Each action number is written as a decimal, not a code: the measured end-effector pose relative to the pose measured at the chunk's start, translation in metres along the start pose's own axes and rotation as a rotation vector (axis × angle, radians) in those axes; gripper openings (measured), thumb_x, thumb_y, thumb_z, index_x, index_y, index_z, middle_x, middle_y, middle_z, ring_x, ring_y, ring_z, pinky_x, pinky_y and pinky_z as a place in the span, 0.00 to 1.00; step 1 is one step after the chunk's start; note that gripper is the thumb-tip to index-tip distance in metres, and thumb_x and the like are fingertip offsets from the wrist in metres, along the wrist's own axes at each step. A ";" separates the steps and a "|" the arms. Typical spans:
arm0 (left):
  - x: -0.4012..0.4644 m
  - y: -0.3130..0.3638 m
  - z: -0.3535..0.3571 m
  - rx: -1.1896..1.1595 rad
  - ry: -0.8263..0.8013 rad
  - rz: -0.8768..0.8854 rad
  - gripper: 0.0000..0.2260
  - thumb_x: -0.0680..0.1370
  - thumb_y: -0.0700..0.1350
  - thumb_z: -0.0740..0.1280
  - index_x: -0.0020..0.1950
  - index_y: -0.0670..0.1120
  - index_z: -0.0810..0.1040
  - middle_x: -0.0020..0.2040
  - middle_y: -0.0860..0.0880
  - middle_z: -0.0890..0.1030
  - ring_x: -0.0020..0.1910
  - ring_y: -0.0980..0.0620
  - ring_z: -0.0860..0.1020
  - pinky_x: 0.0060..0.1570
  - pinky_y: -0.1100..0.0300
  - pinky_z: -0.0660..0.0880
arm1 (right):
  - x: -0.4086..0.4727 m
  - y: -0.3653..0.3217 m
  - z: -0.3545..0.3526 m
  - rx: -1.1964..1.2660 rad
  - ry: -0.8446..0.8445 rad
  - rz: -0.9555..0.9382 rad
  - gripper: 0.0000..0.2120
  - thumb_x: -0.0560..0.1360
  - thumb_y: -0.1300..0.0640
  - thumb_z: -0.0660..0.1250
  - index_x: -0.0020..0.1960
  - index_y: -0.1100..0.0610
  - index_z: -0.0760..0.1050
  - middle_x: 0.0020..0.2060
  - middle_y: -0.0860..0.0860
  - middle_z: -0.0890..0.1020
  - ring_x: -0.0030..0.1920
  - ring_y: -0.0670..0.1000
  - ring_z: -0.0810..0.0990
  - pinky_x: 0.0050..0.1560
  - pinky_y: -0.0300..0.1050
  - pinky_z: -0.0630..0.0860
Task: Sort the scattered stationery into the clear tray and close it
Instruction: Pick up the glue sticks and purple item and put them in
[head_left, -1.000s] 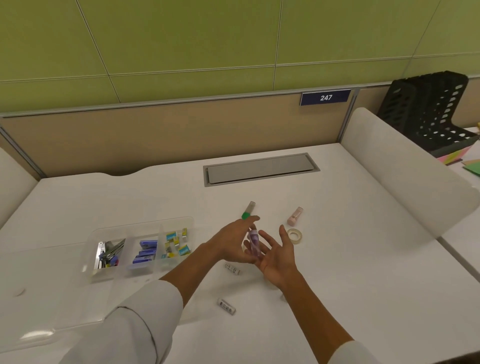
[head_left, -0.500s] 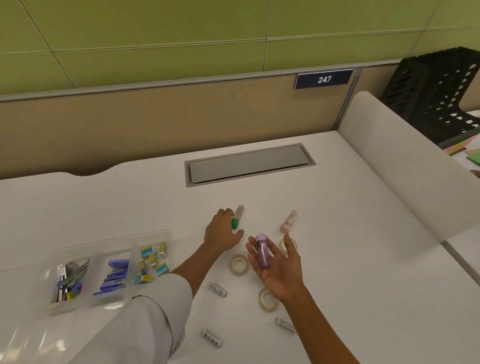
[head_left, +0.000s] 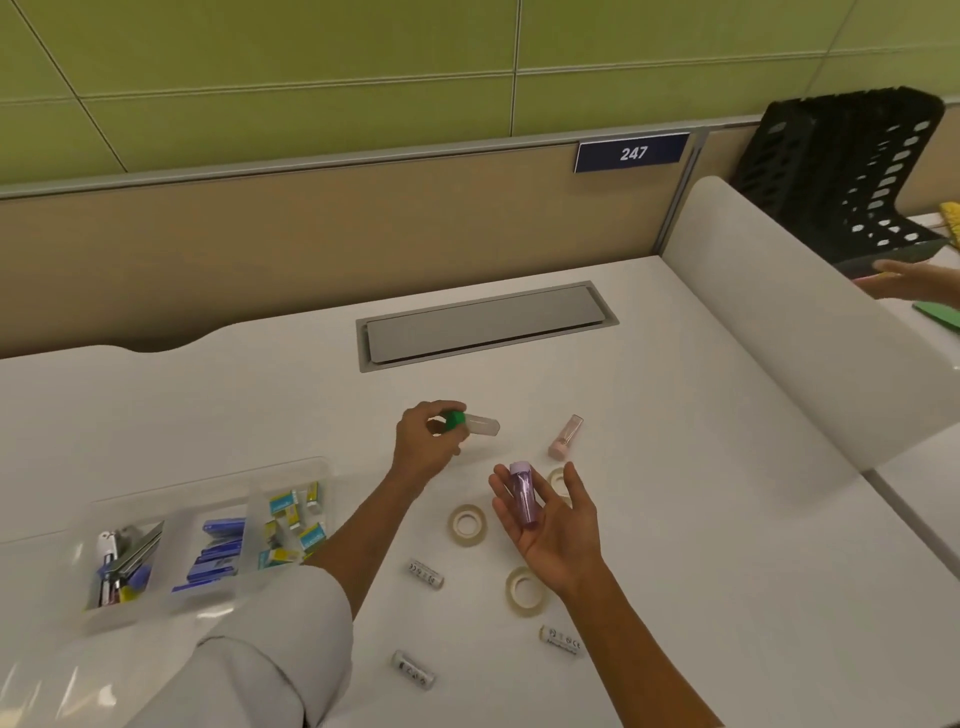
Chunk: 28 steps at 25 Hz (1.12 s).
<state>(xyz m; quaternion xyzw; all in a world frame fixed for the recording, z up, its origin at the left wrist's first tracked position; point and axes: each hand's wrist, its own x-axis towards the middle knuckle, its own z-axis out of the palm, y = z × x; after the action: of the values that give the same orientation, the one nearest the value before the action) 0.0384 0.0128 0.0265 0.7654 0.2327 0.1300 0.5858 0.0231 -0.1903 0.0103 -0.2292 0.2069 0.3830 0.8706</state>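
My left hand grips a clear tube with a green cap, lifted just off the white desk. My right hand lies palm up with a purple tube resting on it, fingers spread. A pink tube lies on the desk beyond my right hand. Three tape rolls sit near it: one left of the palm, one under the wrist, one partly hidden behind the fingers. The clear tray stands at the left, holding clips, blue boxes and small packets.
Three small white cylinders lie on the desk near my forearms. A grey cable hatch is set in the desk at the back. A white divider borders the right. Another person's hand and a black file rack are beyond it.
My left hand has picked up the green-capped tube and turned it sideways. My right hand still carries the purple tube. The view has shifted down and left.
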 end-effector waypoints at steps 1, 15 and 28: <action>-0.006 0.009 -0.006 -0.058 -0.029 -0.003 0.13 0.72 0.33 0.72 0.54 0.44 0.82 0.50 0.44 0.82 0.42 0.47 0.82 0.39 0.57 0.81 | -0.003 0.002 0.000 -0.002 0.005 -0.009 0.32 0.78 0.39 0.63 0.73 0.60 0.69 0.67 0.64 0.76 0.67 0.65 0.76 0.62 0.59 0.76; -0.076 0.042 0.037 0.376 -0.465 0.248 0.11 0.70 0.56 0.74 0.42 0.48 0.84 0.37 0.52 0.83 0.35 0.58 0.78 0.38 0.62 0.76 | -0.046 0.002 -0.003 -0.211 0.063 -0.072 0.23 0.77 0.51 0.69 0.68 0.60 0.75 0.51 0.57 0.84 0.50 0.53 0.84 0.38 0.42 0.81; 0.003 0.023 0.117 0.693 -0.289 0.124 0.21 0.70 0.57 0.74 0.57 0.48 0.75 0.50 0.51 0.79 0.45 0.51 0.78 0.45 0.56 0.78 | -0.034 -0.065 -0.040 -0.225 0.169 -0.111 0.21 0.74 0.56 0.73 0.66 0.54 0.77 0.59 0.59 0.83 0.49 0.55 0.84 0.42 0.45 0.81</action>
<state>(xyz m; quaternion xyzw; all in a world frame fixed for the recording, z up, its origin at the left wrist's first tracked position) 0.1014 -0.0883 0.0155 0.9412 0.1313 -0.0305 0.3099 0.0438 -0.2708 0.0120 -0.3680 0.2222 0.3343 0.8387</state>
